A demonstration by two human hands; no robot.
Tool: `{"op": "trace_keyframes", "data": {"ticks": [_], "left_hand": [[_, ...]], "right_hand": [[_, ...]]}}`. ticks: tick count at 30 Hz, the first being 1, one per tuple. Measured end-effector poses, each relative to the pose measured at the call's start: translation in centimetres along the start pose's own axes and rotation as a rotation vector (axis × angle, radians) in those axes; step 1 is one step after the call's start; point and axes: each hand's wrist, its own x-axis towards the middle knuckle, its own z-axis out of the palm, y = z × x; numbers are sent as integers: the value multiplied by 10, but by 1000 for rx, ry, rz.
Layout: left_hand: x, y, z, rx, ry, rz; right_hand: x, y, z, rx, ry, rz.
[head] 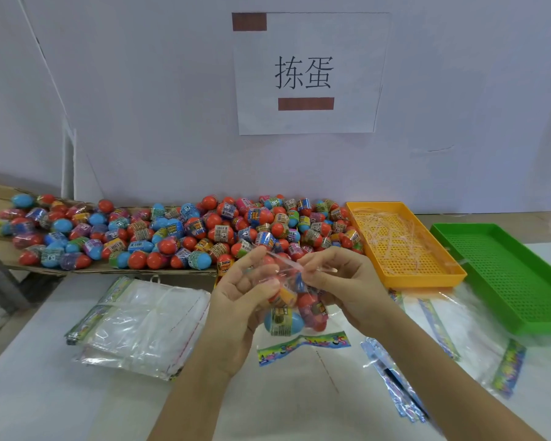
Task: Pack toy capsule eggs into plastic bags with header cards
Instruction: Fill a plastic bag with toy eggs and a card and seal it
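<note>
A clear plastic bag (295, 308) with several capsule eggs inside hangs above the white table, its colourful header card (303, 343) at the bottom. My left hand (239, 297) grips the bag's left side. My right hand (341, 281) pinches the bag's top edge on the right. A big heap of red, blue and multicoloured capsule eggs (178, 233) lies on cardboard behind my hands.
A stack of empty bags with header cards (134, 326) lies at the left. More loose bags (452, 338) lie at the right. An orange perforated tray (404, 246) holds clear strips; a green tray (506, 275) stands further right. A white wall with a paper sign (306, 74) closes the back.
</note>
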Motion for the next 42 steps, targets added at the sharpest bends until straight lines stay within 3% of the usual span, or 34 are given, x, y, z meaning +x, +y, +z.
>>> {"op": "trace_keyframes", "data": {"ticks": [4,12,17,22,24,30,42], "left_hand": [[-2,1,1,26,-22,9],[-6,8,2,-216,-155,21],[-9,14,-2,-267,-279,23],[-14,21,-3,-368,-381,45],[-16,24,0,-387,-330,-11],[-13,20,3,-126,-190,-5],[-16,20,1,-119,-246,42]], "right_hand": [[1,-7,-4,-14,-82,-18],[0,-37,-16,15,-390,-57],[0,-46,-17,-40,-462,-130],[-2,-50,-18,-113,-470,-177],[-2,-50,-18,-64,-476,-131],[-2,-53,-9,13,-455,-28],[-17,-56,0,-246,-249,-197]]}}
